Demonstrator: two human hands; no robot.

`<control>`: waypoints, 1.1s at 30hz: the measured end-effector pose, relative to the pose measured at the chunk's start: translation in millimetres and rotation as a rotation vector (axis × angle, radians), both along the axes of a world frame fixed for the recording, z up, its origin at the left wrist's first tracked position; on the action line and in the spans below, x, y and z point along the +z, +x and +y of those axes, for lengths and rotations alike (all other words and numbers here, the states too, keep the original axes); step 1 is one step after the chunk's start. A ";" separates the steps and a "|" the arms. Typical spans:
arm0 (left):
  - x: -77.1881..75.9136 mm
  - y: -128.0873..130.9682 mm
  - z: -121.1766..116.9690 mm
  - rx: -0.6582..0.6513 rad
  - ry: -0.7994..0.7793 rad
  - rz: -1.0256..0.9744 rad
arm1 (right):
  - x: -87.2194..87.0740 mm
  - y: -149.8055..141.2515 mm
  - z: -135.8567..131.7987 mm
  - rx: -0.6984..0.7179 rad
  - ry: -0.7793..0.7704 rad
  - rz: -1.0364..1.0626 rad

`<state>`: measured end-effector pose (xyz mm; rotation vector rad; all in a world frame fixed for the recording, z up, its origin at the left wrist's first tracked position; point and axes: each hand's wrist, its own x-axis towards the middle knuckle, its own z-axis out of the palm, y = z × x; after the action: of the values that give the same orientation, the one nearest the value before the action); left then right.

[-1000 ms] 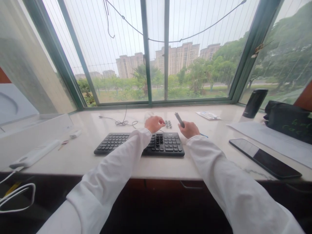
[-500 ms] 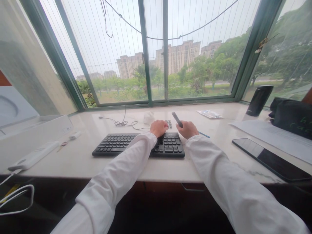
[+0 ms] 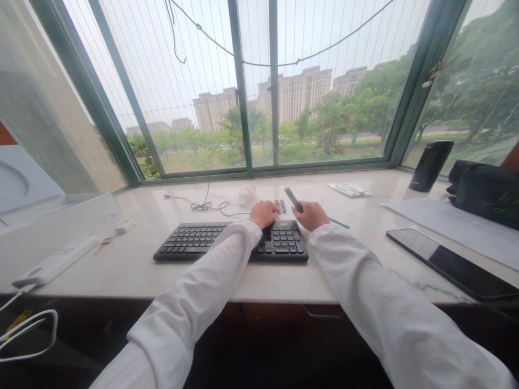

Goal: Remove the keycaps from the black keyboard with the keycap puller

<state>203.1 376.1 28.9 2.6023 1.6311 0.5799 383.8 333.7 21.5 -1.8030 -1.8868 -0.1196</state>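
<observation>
A black keyboard [image 3: 194,240] lies on the pale stone sill in front of me. My left hand [image 3: 263,213] is over its upper edge with the fingers curled in a pinch; what they hold is too small to see. My right hand [image 3: 311,215] is closed on a dark slim tool [image 3: 292,199] that points up and to the left. Just beyond the keyboard, between the two hands, sit several small dark keycaps [image 3: 279,205].
A white cable [image 3: 203,204] and a pale round object [image 3: 247,195] lie behind the keyboard. A dark tablet [image 3: 450,263] and a white sheet [image 3: 454,227] lie at right, with a black cylinder [image 3: 430,165] and black bag [image 3: 484,192]. A white device [image 3: 54,262] lies at left.
My left hand has drawn back from beyond the keyboard to its upper edge. My right hand and its tool have hardly shifted. The view has tilted slightly.
</observation>
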 end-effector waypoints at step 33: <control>11.4 1.3 -15.8 0.069 0.036 0.174 | 4.3 -5.0 1.9 0.128 -0.266 0.101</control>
<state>204.4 360.3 40.3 2.7004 1.7804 0.3986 378.8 335.6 25.8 -1.8109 -2.0145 0.2746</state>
